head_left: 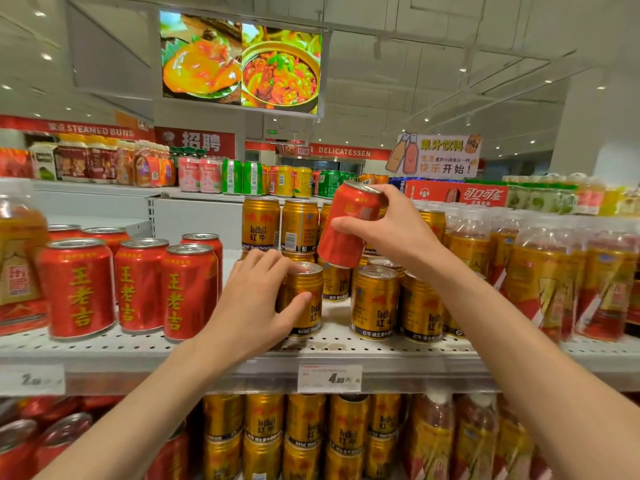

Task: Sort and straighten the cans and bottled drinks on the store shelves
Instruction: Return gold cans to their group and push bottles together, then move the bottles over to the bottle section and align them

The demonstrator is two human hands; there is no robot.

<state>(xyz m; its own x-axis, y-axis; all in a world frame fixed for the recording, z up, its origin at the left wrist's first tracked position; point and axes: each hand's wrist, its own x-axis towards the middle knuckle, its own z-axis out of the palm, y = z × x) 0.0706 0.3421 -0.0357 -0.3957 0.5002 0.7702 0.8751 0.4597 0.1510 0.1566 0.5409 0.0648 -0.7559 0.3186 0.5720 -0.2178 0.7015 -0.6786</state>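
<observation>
Your right hand (388,233) grips a red can (349,226), tilted, above the gold cans (374,303); your left hand (259,299) clasps one gold can (306,299) near the shelf (381,355) front edge. Sorting step: next, carry the red can to the red group (138,282) at left.

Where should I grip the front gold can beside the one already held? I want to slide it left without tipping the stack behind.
Grip the gold can round its ribbed middle, coming from the front. It stands upright at the shelf edge with its front face clear; a neighbouring can crowds its right side and stacked cans stand behind.
</observation>
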